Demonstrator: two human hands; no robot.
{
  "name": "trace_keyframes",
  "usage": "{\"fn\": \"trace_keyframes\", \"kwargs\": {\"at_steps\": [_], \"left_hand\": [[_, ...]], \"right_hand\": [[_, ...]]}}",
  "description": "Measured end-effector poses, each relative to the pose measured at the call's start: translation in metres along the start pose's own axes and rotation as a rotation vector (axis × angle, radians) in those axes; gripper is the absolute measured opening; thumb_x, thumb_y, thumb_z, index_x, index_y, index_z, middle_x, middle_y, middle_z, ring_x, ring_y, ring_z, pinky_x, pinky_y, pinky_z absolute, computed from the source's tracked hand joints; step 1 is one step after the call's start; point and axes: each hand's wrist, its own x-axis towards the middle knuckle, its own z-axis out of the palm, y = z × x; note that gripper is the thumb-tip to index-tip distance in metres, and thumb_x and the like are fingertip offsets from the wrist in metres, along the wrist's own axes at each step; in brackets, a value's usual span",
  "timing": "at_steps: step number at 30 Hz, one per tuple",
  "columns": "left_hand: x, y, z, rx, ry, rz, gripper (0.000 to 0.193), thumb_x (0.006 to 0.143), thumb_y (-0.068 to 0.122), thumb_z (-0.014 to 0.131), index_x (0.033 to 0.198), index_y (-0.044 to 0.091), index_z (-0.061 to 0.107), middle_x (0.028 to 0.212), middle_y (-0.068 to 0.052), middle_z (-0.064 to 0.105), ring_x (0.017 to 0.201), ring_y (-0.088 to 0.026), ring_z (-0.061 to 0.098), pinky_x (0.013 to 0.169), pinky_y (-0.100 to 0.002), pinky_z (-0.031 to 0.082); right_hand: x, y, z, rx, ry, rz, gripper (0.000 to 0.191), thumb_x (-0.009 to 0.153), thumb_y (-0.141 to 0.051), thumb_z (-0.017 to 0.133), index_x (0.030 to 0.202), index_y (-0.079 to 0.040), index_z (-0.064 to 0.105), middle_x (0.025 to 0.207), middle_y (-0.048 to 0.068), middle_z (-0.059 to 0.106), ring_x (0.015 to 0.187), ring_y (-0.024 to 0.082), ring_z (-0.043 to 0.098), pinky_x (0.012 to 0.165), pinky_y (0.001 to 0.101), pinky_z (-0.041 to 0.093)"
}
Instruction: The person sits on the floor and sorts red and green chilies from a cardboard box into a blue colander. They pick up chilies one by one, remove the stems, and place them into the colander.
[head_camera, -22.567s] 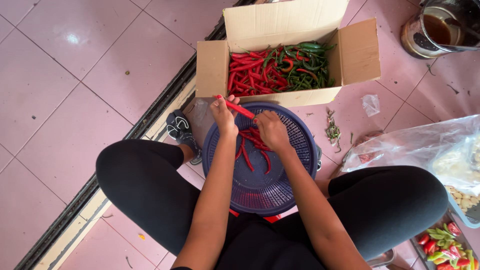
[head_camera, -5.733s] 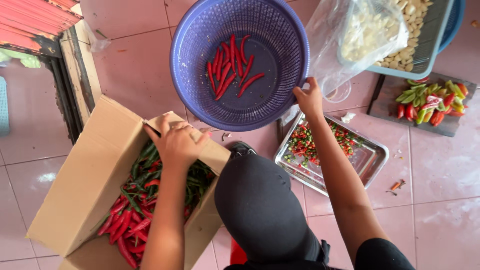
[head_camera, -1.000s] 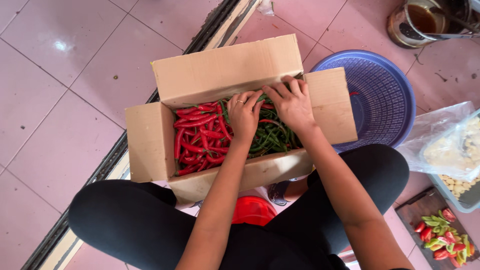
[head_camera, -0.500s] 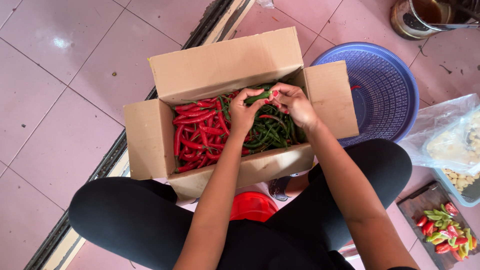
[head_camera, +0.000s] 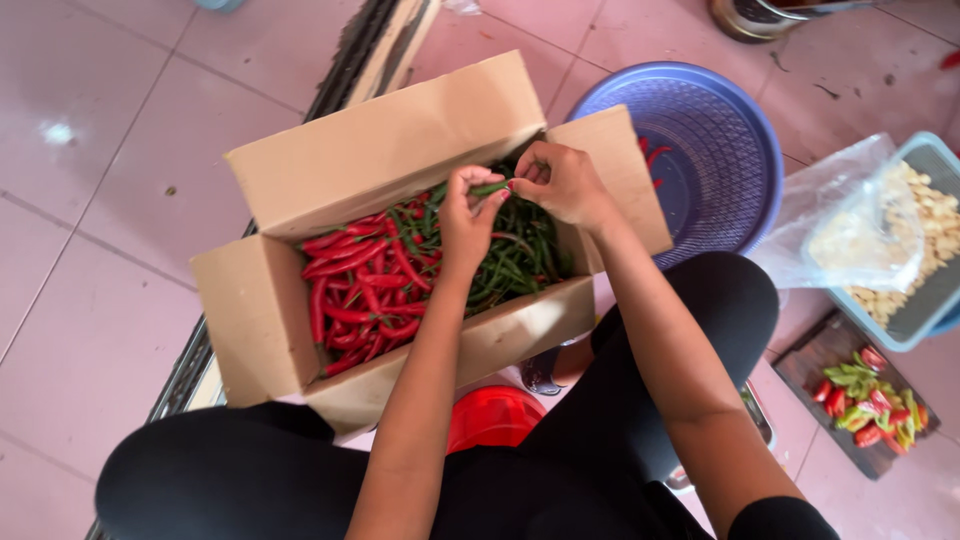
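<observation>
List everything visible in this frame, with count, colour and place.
cardboard box: one, brown, open, centre floor
red chillies: many, box's left side
green chillies: many, box's right side
green chilli: one, pinched between both hands
basket: one, purple, right of box
plastic bag: one, clear, far right
tray: one, blue, pale pieces inside
board: one, dark, chopped chillies, lower right
stool: one, red, under person
left hand: over box
right hand: over box

The pink tiled floor (head_camera: 110, 150) carries a cardboard box (head_camera: 390, 150), a purple basket (head_camera: 715, 150), a blue tray (head_camera: 925, 315) and a dark board (head_camera: 820, 365).
</observation>
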Motion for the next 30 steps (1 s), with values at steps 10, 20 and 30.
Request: {"fn": "trace_keyframes", "kwargs": {"at_steps": [10,20,30], "left_hand": [[-0.002,0.000,0.042,0.056,-0.132,0.042,0.055,0.092,-0.007,0.070,0.141,0.002,0.047,0.145,-0.012,0.051,0.130,-0.021,0.055,0.107,-0.031,0.043],[-0.003,-0.012,0.019,0.207,0.076,0.045,0.027,0.096,-0.008,0.062,0.119,0.004,0.068,0.130,-0.008,0.068,0.114,-0.018,0.071,0.094,-0.028,0.057],[-0.017,0.022,-0.047,0.672,-0.049,0.035,0.022,0.090,0.002,0.072,0.111,0.006,0.070,0.111,-0.013,0.071,0.103,-0.031,0.069,0.088,-0.039,0.055]], "right_hand": [[-0.027,0.004,-0.104,-0.516,0.323,0.107,0.013,0.085,-0.021,0.086,0.094,-0.012,0.082,0.079,0.007,0.070,0.070,0.021,0.065,0.062,0.0374,0.051],[-0.027,0.042,-0.121,-1.021,0.727,0.201,0.031,0.074,-0.033,0.090,0.090,-0.009,0.079,0.094,0.014,0.073,0.076,0.038,0.072,0.062,0.0490,0.057],[-0.014,0.001,0.005,-0.618,-0.349,0.212,0.024,0.084,-0.008,0.062,0.098,-0.021,0.077,0.089,0.003,0.079,0.091,0.028,0.073,0.080,0.0480,0.057]]}}
